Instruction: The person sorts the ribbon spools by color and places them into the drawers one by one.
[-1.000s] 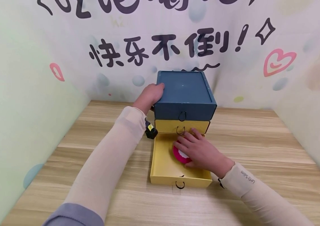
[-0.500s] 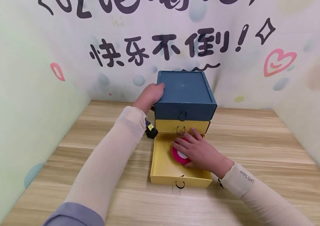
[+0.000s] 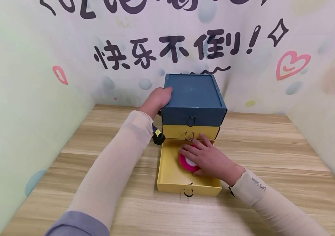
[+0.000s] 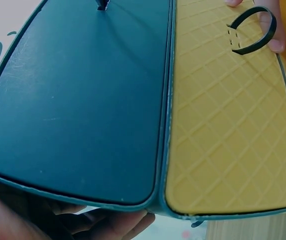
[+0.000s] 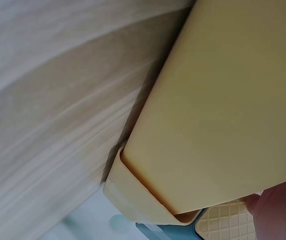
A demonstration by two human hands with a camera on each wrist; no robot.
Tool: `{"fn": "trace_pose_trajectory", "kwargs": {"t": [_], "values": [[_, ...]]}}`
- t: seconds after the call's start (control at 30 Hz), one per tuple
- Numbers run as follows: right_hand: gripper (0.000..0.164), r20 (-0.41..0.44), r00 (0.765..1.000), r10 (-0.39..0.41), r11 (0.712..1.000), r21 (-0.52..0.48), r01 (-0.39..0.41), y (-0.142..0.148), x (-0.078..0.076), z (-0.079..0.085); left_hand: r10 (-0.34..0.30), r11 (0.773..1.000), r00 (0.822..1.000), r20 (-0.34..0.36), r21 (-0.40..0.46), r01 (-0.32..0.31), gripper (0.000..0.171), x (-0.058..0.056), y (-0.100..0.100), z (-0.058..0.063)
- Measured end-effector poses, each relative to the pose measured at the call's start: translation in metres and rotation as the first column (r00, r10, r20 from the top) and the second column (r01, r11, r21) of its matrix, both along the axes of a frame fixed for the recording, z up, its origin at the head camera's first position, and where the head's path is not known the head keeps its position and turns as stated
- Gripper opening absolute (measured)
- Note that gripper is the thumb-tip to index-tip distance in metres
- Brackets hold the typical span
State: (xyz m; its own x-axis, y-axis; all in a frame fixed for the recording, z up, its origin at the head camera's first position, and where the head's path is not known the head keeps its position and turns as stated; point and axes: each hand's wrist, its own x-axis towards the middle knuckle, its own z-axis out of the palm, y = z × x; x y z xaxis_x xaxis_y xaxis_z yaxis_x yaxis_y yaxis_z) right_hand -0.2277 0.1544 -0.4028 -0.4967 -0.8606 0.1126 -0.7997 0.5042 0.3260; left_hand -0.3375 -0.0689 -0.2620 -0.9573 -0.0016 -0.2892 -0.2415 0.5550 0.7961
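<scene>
My left hand grips the left side of the blue drawer cabinet, thumb over the top edge and fingers along the side wall. In the left wrist view, fingers show beside the blue front. Below, the lower yellow drawer is pulled out. Inside it my right hand holds from above a round pink thing with a scalloped white middle, partly hidden under the fingers. In the right wrist view, only a bit of that hand shows, beyond the drawer wall.
The upper yellow drawer is closed above the pulled-out one. Small black loop handles hang on the drawer fronts. The cabinet stands on a wood-grain table. A printed cloth backdrop rises behind it.
The right hand's fingertips and the pink thing have shifted slightly left inside the drawer. The left hand and cabinet have kept their places.
</scene>
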Motion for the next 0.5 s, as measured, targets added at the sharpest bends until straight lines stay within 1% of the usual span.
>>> {"fn": "trace_pose_trajectory", "kwargs": {"t": [0.2,0.37,0.43,0.5], "values": [[0.085,-0.004,1.000,0.011,1.000,-0.004,-0.011,0.0001,-0.0002,-0.0001,-0.004,1.000,1.000,0.002,-0.014,0.004,0.065,0.0004,-0.0005,0.0019],[0.086,-0.003,1.000,-0.001,1.000,0.010,0.001,0.0007,0.0005,0.0002,0.002,1.000,1.000,0.008,0.005,-0.002,0.064,0.0011,-0.0002,0.0022],[0.087,0.003,1.000,0.001,1.000,0.003,-0.001,0.0013,0.0007,0.0004,0.005,1.000,1.000,0.013,0.005,-0.005,0.064,0.0013,-0.0003,0.0023],[0.088,0.017,1.000,0.002,1.000,-0.029,-0.002,0.0032,0.0009,0.0011,0.005,1.000,1.000,0.015,0.001,-0.005,0.064,0.0012,-0.0005,0.0022]]}}
